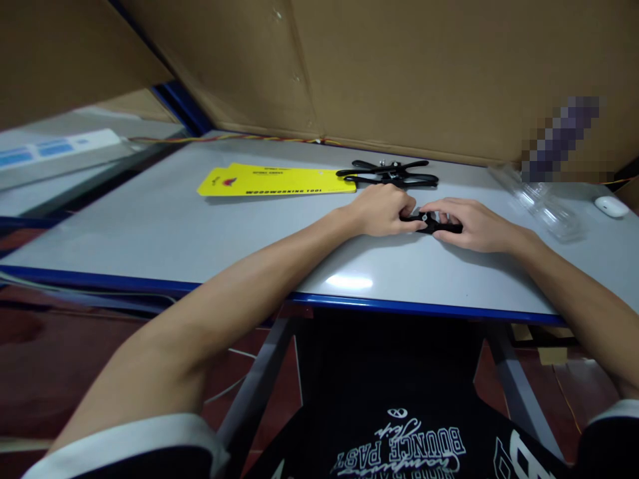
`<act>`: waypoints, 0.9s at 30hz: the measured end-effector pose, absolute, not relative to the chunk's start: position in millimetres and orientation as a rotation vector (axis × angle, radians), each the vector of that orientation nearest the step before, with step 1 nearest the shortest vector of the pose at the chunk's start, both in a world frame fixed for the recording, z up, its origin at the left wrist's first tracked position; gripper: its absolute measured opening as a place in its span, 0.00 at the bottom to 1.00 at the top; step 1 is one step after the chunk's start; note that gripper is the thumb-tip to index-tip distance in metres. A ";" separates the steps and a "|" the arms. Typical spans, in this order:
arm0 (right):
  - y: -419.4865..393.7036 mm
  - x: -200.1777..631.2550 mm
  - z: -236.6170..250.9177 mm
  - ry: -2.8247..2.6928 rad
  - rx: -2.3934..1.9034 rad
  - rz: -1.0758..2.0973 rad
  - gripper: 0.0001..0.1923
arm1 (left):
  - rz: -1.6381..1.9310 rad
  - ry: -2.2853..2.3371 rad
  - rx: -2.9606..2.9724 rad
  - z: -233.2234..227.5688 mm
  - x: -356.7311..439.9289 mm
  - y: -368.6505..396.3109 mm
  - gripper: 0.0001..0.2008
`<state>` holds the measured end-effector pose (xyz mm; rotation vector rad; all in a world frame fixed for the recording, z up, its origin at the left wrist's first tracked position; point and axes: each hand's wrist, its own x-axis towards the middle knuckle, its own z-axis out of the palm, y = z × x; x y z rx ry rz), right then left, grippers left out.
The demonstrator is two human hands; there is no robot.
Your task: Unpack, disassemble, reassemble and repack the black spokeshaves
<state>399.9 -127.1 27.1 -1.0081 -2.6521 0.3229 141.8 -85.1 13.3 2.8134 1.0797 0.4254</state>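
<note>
A flat yellow card (277,180) with printed lettering lies on the smooth grey table (150,233), well to the left of where the hands meet and a little beyond them. Its surface is matte, its outline long with a notched left end.

The left hand (382,209) rests knuckles up on the tabletop, fingers curled inward, pinching the left end of a small black clamp piece (432,223). This piece is a short, flat, dark bar with a pale round fastener showing near its middle, and it lies low against the table between the two hands.

Just beyond the grip, nearer the cardboard wall (399,73), lie more black clamps (389,173), thin, curved and glossy, their arms crossing like scissors.

The right hand (474,225) closes on the right end of the same black piece, fingers folded over it and thumb toward the fastener.

To the right of the grip sits crinkled clear plastic packaging (542,199), and past it a small white rounded object (611,206).
</note>
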 end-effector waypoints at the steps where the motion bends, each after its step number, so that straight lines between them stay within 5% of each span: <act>1: -127.0 399.7 26.9 -2.651 -1.008 0.323 0.26 | 0.448 1.063 2.818 13.2 141.7 -85.0 0.25; 27: -130.8 396.1 31.2 -2.625 -1.099 0.387 0.21 | 0.428 0.821 3.074 18.9 137.7 -83.2 0.19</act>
